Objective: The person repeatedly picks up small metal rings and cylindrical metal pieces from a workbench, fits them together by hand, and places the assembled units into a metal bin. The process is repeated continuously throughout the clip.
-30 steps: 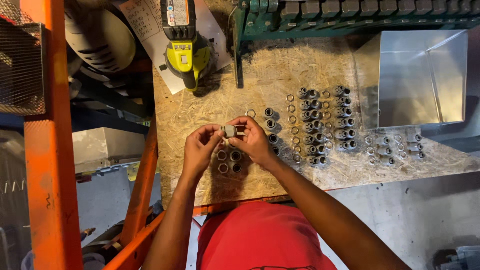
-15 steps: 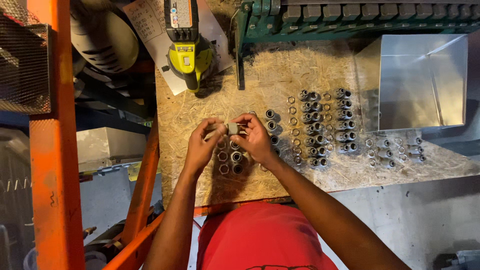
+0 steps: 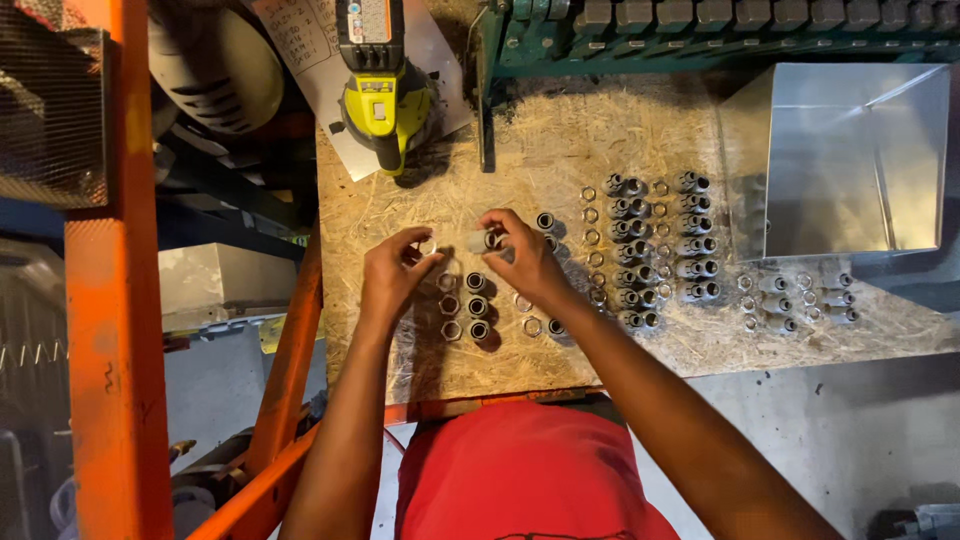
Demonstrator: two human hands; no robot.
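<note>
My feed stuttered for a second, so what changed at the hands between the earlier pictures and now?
The hands came apart: the left hand drew left with a small metal ring in its fingers, while the right hand kept the short grey metal fitting. Earlier both pinched one piece together. The rows of fittings on the chipboard bench and the yellow drill stayed put.

Rough strand-board bench (image 3: 620,140) fills mid-frame, scattered with dull grey metal fittings (image 3: 650,250). Upper right, a shiny sheet-metal box (image 3: 850,160); top centre, a glossy yellow plastic drill (image 3: 385,100); left, a matt orange painted steel post (image 3: 110,330).
</note>
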